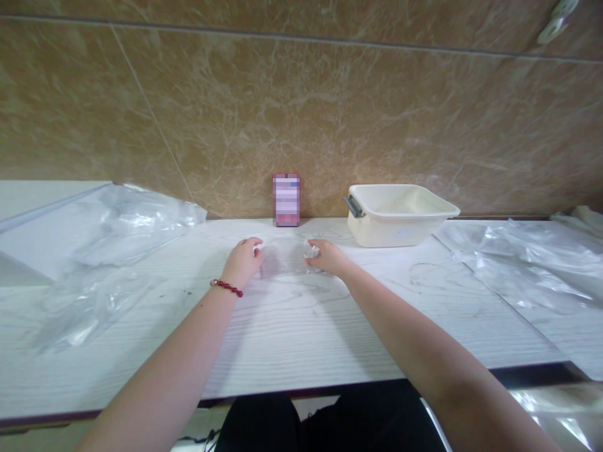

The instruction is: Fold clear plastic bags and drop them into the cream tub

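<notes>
A small clear plastic bag is stretched out low over the white wood-grain table, its outline faint against the surface. At its left end my left hand, with a red bead bracelet at the wrist, has fingers curled together on the edge. My right hand pinches the crumpled right end between thumb and fingers. Just behind the bag, a phone with a blurred screen leans upright against the wall.
A cream plastic bin with a grey handle stands at the back right. Clear plastic sheets or bags lie at left and right. A brown marbled wall bounds the table's back. The table's front edge runs above my lap.
</notes>
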The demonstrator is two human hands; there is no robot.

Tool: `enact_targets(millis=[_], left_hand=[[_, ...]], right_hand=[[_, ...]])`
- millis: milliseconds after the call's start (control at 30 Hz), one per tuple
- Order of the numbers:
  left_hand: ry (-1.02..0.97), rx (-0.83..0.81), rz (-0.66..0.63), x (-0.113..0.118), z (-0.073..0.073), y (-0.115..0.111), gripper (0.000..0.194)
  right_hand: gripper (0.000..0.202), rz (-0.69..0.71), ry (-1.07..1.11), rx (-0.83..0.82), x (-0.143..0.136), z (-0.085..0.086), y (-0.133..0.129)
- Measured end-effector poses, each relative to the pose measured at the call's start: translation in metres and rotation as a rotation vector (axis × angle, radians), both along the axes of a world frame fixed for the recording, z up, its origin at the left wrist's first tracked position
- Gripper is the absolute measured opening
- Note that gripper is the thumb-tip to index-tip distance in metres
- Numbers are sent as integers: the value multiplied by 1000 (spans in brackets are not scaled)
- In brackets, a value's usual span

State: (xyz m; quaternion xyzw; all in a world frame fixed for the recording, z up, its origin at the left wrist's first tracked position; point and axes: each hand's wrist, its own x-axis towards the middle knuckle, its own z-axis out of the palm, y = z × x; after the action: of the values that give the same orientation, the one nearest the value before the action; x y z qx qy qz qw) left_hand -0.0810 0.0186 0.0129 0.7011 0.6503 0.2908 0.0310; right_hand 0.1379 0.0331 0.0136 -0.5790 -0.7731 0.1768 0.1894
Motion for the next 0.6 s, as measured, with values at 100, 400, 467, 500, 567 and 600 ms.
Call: enact_targets(millis=[100,400,467,500,567,600], left_hand=[[162,-21,-137,10,8,-14,27],[413,-120,-499,52,-8,-38,50],[441,-143,-488,53,-12,-39,51],[446,-152,-478,53,-13,-40,50],[429,-160,-458,54,-13,-43,50],[407,-162,-450,55,-13,-45,50]], right_hand=[[58,-29,-3,-13,-2,2,-2],[51,-46,16,51,4,3,-1],[43,-88,30,58,8,2,2],[41,-109,45,47,10,2,3],[40,-131,88,8,13,1,5],[39,-134,111,-7,14,0,6]])
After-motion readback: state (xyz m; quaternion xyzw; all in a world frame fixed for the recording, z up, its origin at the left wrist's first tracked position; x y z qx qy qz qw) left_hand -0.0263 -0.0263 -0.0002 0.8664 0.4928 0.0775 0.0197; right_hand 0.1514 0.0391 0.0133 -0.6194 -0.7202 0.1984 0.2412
